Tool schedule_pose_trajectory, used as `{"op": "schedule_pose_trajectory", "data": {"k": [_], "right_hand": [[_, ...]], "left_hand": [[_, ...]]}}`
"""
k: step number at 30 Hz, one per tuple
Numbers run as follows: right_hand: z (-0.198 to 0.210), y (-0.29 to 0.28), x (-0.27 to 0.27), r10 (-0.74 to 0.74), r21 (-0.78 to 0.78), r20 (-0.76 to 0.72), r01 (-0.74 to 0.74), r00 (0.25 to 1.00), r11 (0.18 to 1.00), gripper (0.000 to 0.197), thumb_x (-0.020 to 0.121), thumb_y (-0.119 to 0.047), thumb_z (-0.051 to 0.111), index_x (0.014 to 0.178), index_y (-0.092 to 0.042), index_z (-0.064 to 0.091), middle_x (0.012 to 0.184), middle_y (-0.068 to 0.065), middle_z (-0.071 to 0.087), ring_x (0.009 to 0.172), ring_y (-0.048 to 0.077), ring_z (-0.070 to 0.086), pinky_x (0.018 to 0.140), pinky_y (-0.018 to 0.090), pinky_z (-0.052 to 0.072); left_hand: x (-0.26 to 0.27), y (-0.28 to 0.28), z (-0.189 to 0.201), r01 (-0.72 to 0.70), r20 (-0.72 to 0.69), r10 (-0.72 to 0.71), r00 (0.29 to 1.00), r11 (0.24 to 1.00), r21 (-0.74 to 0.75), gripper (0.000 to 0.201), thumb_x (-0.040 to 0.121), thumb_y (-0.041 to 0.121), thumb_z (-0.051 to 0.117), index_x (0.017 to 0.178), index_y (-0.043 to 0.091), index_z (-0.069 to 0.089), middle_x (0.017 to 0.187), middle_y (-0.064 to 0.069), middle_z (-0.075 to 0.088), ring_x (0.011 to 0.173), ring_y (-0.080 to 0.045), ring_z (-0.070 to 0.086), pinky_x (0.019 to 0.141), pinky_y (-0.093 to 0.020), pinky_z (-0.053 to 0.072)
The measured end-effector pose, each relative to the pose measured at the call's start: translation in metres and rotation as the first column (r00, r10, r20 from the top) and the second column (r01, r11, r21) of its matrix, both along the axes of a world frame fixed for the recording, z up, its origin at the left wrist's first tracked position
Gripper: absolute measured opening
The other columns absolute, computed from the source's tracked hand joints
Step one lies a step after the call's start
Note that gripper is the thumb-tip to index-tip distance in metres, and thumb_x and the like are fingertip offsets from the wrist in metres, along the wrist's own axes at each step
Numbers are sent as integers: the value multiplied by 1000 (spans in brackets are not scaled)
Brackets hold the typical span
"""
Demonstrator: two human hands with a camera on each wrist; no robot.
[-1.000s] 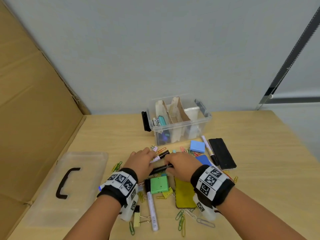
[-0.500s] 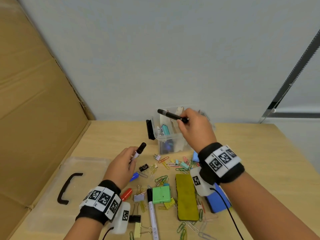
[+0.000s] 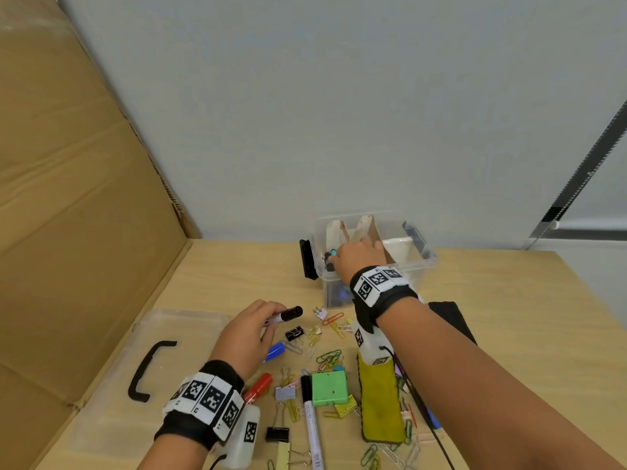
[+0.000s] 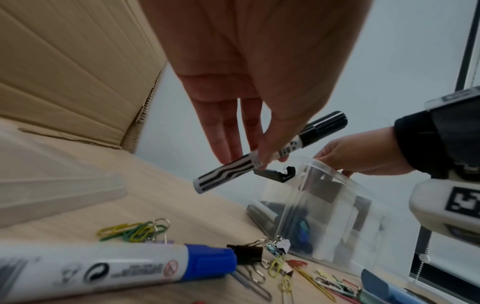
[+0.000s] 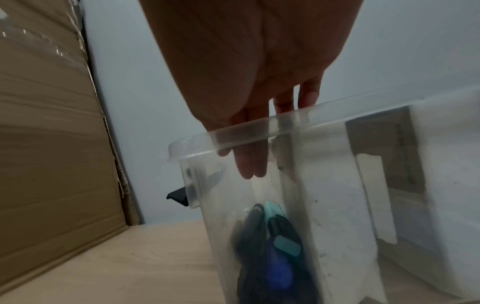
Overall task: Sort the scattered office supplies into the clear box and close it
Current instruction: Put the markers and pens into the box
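At lower left my left hand (image 3: 249, 329) pinches a marker (image 3: 286, 314) above the clutter, while at centre right my right hand (image 3: 359, 257) reaches into the box (image 3: 422, 262) with straight, empty fingers (image 5: 250, 164), blurring the dark and teal pens (image 5: 270, 236) standing in its left compartment.
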State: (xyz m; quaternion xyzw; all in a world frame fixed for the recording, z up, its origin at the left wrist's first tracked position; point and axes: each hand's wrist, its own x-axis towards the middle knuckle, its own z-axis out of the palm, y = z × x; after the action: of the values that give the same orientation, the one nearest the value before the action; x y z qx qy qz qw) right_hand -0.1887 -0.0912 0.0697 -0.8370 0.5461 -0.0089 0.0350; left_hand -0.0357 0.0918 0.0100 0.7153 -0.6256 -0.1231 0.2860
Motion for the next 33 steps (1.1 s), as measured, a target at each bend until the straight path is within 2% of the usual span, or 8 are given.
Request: {"op": "schedule_pose_trajectory", "data": {"k": [4,7,11,15,19,25,28,33], "right_hand": [[-2,9,-35,69,-147,267,-30,961,989,35,99,-35,36,100,-20,66,104,1,66,110,22,51,94,39,36],[-13,13,-75,24,-227,408,76,913,971,33,98,-33,37,121,-20,57,132,-1,54,124,20,44,105,38,33],[-38,9,-115,-124,-117,363,177,923,977,62,98,-48,27,146,-9,30,157,8,22,146,24,15,119,42,19],[-54,7,-123,-74,-108,207,98,976,989,78,95,-58,13,152,-5,6,160,11,2,148,23,-4,122,36,5],[-53,7,-125,-67,-112,156,86,985,990,80,94,-60,10,152,-6,1,160,10,-2,148,22,-6,122,35,3],[-54,3,-130,-34,-127,98,46,995,991,91,85,-67,-6,151,-6,0,160,11,-1,148,23,-5,121,36,6],[-56,4,-130,-28,-140,85,40,996,989,91,84,-66,-8,151,-5,-2,160,12,-2,148,24,-7,122,37,6],[-58,3,-133,-19,-127,75,29,997,992,94,81,-67,-12,151,-5,-2,160,12,-4,148,24,-7,121,38,9]], "left_hand": [[4,-1,-3,16,23,-16,1000,1000,5,27,94,19,53,115,34,59,107,20,58,95,0,59,85,-22,51],[6,-2,-1,38,44,-38,998,999,3,28,93,16,55,115,33,61,106,18,59,96,-1,58,86,-26,52],[-7,-19,30,109,152,-88,984,984,-139,31,92,15,55,119,30,61,108,13,61,97,-5,56,83,-21,47],[-33,-64,68,248,426,-128,896,939,-238,43,83,2,64,122,22,61,109,1,64,98,-18,58,69,-29,55],[-50,-119,81,299,620,-263,740,953,48,48,83,-1,60,126,21,56,121,-1,54,113,-20,48,75,-26,49],[-62,-168,85,165,732,-407,547,909,382,41,83,-1,63,122,9,58,119,-10,52,103,-29,55,80,-37,53],[-66,-185,73,51,702,-451,552,858,511,42,87,2,58,128,10,55,122,-11,58,102,-32,62,86,-41,54],[-64,-183,72,10,621,-373,689,862,507,48,91,0,46,136,15,48,130,-10,58,114,-30,58,93,-36,47]]}}
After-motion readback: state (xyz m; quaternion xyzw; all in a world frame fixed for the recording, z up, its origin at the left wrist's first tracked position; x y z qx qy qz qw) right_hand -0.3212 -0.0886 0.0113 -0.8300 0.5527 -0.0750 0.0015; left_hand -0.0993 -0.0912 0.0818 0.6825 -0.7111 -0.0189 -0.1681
